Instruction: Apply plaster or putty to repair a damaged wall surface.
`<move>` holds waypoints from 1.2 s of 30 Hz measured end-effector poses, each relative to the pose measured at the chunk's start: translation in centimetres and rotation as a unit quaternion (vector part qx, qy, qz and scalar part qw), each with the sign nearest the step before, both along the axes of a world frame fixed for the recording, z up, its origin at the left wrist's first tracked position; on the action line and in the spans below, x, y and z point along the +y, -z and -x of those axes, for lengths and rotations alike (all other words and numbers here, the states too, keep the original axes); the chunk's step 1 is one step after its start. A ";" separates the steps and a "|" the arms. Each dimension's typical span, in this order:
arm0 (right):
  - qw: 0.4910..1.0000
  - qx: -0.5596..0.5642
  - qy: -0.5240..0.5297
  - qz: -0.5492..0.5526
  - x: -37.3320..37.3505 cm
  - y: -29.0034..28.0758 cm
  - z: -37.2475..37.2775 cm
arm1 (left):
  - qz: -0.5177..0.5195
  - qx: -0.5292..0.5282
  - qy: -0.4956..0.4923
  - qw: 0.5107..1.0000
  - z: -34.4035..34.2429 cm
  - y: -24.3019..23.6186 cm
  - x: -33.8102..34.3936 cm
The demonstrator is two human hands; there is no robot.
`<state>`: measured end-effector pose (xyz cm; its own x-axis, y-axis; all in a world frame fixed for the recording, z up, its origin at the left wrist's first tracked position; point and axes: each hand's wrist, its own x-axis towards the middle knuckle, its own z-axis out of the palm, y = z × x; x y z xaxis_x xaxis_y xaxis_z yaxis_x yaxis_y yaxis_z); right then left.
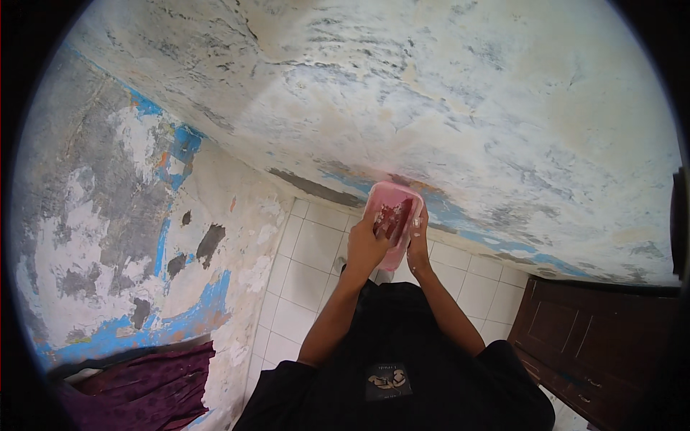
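Pink, round-cornered rectangular plastic tray (pixel 392 189) mid-scene, near side of patchy white plastered wall (pixel 445 100). Right hand (pixel 419 235) clamped on tray's right edge; left hand (pixel 368 244) over left part, fingers inside, grip unclear. White residue (pixel 416 223) on right hand could cause slip, tilting tray, spilling contents onto white square-tiled floor (pixel 310 244).

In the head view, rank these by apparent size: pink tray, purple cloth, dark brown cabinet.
Largest to smallest, counting visible parts only:
1. Dark brown cabinet, cut off by the picture's rim
2. Purple cloth, also cut off
3. Pink tray
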<state>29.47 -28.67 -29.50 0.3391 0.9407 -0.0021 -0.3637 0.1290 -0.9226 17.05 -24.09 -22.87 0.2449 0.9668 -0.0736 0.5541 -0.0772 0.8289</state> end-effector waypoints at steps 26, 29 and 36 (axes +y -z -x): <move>0.962 -0.101 0.120 0.224 -8.8 8.0 -3.2 | 0.025 -0.187 -0.316 0.930 1.1 6.4 9.5; 0.957 -0.103 0.129 0.238 -8.2 7.2 -1.4 | -0.132 -0.306 -0.376 0.865 -4.5 1.3 8.9; 0.962 -0.090 0.122 0.225 -5.2 5.6 -0.4 | 0.102 -0.266 -0.297 0.911 6.0 3.4 4.5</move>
<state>29.86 -33.89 -35.10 0.5830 0.7502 -0.3119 -0.2027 -0.2374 -0.9500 11.06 -19.54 -26.27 -0.2634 0.9198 -0.2908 -0.0367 0.2917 0.9558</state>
